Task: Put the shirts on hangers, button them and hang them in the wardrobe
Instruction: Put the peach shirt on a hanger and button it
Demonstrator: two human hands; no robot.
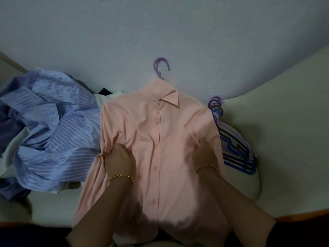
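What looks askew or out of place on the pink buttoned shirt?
The collar of the pink buttoned shirt sits askew: only one pointed flap shows, on the picture's right, none opposite. The blue striped shirts beside it lie crumpled in a heap.

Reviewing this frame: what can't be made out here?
Head view:
1. The purple hanger: only its hook shows; the pink shirt covers the rest.
2. The right hand: fingers tucked under the shirt's sleeve, grip unclear.
3. The shirt hem: lost in shadow behind the forearms, so the lowest buttons are unreadable.
4. The wardrobe: outside the frame.
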